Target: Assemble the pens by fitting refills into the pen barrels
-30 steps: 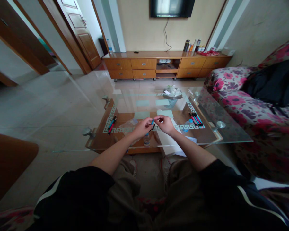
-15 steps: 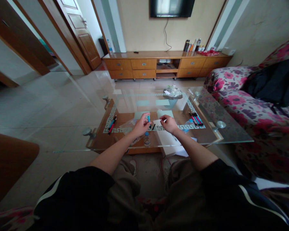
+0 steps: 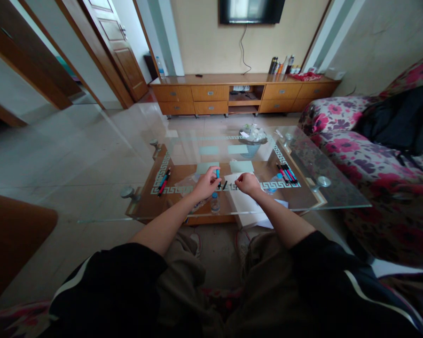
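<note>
Holds a blue pen (image 3: 217, 173) upright, pinched by thumb and fingers of the left hand (image 3: 207, 183). Has the right hand (image 3: 247, 183) curled; cannot tell if around anything. Works over a glass table (image 3: 338, 199), with pens (image 3: 164, 182) to the left and pens (image 3: 286, 174) to the right. Faces a wooden cabinet (image 3: 211, 94). Has a gap between the hands, with a small black piece (image 3: 225, 185) there.

The blue pen (image 3: 217, 173) is partly hidden, the television (image 3: 252, 11) cut off above.
</note>
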The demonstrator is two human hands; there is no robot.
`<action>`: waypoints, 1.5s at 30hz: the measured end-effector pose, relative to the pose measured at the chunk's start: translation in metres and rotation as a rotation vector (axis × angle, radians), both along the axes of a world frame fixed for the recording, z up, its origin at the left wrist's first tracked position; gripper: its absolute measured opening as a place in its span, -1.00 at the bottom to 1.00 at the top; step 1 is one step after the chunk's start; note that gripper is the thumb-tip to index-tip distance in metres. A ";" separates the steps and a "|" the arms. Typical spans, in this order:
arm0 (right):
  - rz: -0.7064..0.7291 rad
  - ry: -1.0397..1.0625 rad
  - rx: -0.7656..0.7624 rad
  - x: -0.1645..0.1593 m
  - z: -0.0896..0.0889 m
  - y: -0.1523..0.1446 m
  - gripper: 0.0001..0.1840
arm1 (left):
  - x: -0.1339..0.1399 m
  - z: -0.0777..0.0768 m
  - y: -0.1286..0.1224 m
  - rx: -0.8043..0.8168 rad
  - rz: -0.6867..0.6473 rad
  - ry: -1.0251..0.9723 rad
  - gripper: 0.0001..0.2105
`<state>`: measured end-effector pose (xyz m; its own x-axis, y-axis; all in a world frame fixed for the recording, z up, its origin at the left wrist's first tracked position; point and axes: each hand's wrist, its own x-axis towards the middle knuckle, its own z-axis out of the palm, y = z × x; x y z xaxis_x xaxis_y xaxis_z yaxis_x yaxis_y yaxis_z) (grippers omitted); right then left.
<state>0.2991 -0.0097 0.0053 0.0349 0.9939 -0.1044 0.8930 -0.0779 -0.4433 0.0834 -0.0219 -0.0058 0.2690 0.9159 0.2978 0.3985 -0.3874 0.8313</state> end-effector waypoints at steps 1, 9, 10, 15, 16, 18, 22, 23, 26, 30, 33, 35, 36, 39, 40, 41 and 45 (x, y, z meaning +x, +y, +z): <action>0.002 -0.004 -0.002 -0.001 0.000 0.000 -0.79 | 0.000 0.001 0.000 -0.007 0.005 -0.010 -0.60; -0.033 0.009 -0.045 0.002 -0.002 0.003 -0.73 | -0.001 0.000 0.000 -0.013 -0.008 -0.018 -0.60; -0.043 0.009 -0.059 0.003 -0.003 0.003 -0.71 | -0.001 0.001 0.000 -0.012 -0.008 -0.021 -0.60; -0.077 -0.022 -0.075 0.001 -0.008 0.002 -0.65 | 0.001 0.005 -0.001 -0.017 -0.007 -0.034 -0.60; -0.080 -0.021 -0.074 0.000 -0.008 0.001 -0.65 | 0.001 0.005 -0.002 -0.020 -0.006 -0.036 -0.61; -0.081 -0.013 -0.066 -0.002 -0.007 0.000 -0.65 | 0.002 0.005 -0.002 -0.021 -0.007 -0.041 -0.61; -0.092 -0.025 -0.071 -0.003 -0.003 -0.002 -0.63 | 0.001 0.006 -0.002 -0.019 0.003 -0.041 -0.61; -0.095 -0.029 -0.074 -0.003 -0.002 -0.003 -0.62 | 0.001 0.006 -0.002 -0.022 0.008 -0.041 -0.60; -0.101 -0.044 -0.063 -0.004 0.001 -0.004 -0.58 | 0.000 0.007 -0.003 -0.027 0.011 -0.036 -0.60; -0.098 -0.074 -0.075 -0.005 0.003 -0.006 -0.47 | 0.000 0.006 -0.002 -0.030 0.006 -0.034 -0.60; -0.107 -0.058 -0.087 -0.005 0.006 -0.006 -0.43 | 0.000 0.002 0.000 -0.035 0.007 -0.040 -0.59; -0.130 -0.008 -0.072 -0.004 0.010 -0.004 -0.52 | 0.000 -0.001 0.001 -0.040 -0.004 -0.037 -0.58; -0.138 0.027 -0.053 -0.003 0.011 -0.002 -0.59 | 0.000 -0.002 0.001 -0.046 -0.019 -0.034 -0.58; -0.126 0.168 0.062 -0.001 0.011 0.001 -0.75 | 0.000 -0.005 0.001 -0.072 -0.086 -0.025 -0.58; -0.106 0.246 0.101 -0.001 0.010 0.002 -0.77 | 0.000 -0.005 0.001 -0.080 -0.107 -0.024 -0.58; -0.088 0.348 0.127 -0.001 0.007 0.003 -0.80 | 0.000 -0.006 0.000 -0.086 -0.124 -0.025 -0.56; -0.056 0.855 0.104 -0.007 -0.003 0.005 -0.76 | 0.001 -0.006 -0.001 -0.084 -0.156 -0.032 -0.49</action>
